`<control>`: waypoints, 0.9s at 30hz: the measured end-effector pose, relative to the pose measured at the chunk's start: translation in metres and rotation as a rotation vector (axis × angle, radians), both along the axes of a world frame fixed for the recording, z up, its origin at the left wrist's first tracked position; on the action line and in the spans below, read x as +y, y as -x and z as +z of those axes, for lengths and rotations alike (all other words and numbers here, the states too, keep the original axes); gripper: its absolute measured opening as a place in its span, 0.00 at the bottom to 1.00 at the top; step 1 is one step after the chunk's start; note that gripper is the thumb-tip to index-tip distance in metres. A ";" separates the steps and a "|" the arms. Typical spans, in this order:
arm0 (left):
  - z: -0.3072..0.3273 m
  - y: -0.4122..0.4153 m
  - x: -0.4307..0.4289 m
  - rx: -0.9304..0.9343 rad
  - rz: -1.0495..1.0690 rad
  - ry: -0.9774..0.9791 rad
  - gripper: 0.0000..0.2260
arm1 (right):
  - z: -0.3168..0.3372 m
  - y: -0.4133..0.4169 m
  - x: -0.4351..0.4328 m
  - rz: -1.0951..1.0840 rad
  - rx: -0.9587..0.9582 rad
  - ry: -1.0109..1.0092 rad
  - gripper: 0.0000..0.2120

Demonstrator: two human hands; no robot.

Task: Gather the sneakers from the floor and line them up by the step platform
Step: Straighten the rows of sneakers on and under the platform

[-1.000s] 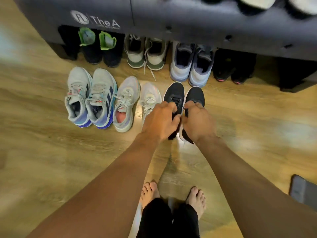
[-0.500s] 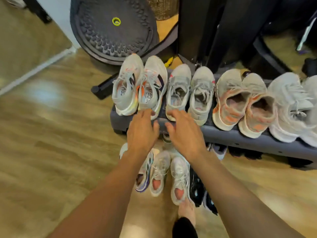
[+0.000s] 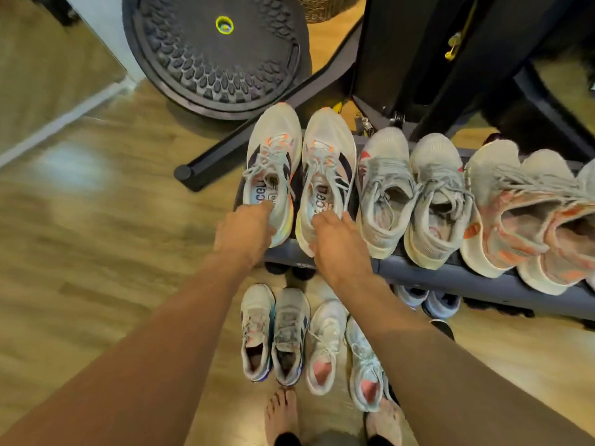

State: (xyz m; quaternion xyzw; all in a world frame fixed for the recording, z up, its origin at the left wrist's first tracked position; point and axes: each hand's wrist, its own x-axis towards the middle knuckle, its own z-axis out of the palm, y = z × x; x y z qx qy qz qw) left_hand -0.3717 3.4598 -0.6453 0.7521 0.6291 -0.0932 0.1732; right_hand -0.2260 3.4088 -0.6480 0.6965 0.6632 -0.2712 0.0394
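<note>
A white pair with orange laces and dark stripes stands at the left end of the grey step platform (image 3: pixel 450 280). My left hand (image 3: pixel 241 233) holds the heel of the left white sneaker (image 3: pixel 273 149), fingers hooked at its collar. My right hand (image 3: pixel 338 246) grips the heel of the right white sneaker (image 3: pixel 328 149). On the floor in front of the platform stand a grey and blue pair (image 3: pixel 273 333) and a pale pair with pink insoles (image 3: pixel 341 352), toes toward the platform. My right arm hides most of a black sneaker (image 3: pixel 442 328).
Further right on the platform sit a grey pair (image 3: pixel 409 191) and an orange-trimmed pair (image 3: pixel 515 217). A blue-grey pair (image 3: pixel 428 300) is tucked under it. A black balance disc (image 3: pixel 215 49) and a black machine leg (image 3: pixel 257 123) stand behind. My bare feet (image 3: pixel 281 416) are below.
A second ago my hands held the black pair on the floor. They let go, rose to the platform's front edge, and now reach onto the heels of the white pair on top.
</note>
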 end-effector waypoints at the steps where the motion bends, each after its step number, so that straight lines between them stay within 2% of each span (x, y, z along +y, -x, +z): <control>1: -0.002 0.003 0.001 -0.004 -0.045 -0.026 0.06 | -0.001 0.005 0.003 -0.030 0.008 -0.009 0.16; 5: -0.007 0.015 -0.004 -0.044 -0.155 -0.119 0.09 | 0.005 0.022 0.010 -0.210 0.078 -0.042 0.10; 11: -0.011 0.020 0.008 -0.055 -0.176 -0.059 0.09 | 0.004 0.048 0.015 -0.355 0.018 -0.023 0.10; 16: -0.007 0.025 0.007 -0.078 -0.169 -0.007 0.06 | 0.003 0.044 0.013 -0.284 0.008 0.010 0.15; 20: 0.009 0.020 0.001 -0.033 -0.052 -0.081 0.18 | 0.016 0.008 -0.004 -0.255 0.109 -0.149 0.28; 24: 0.028 -0.015 -0.012 -0.287 0.087 -0.301 0.17 | 0.036 -0.056 -0.026 -0.476 0.022 -0.440 0.22; 27: 0.036 -0.046 -0.019 -0.394 0.201 -0.352 0.15 | 0.037 -0.104 -0.047 -0.621 -0.084 -0.313 0.19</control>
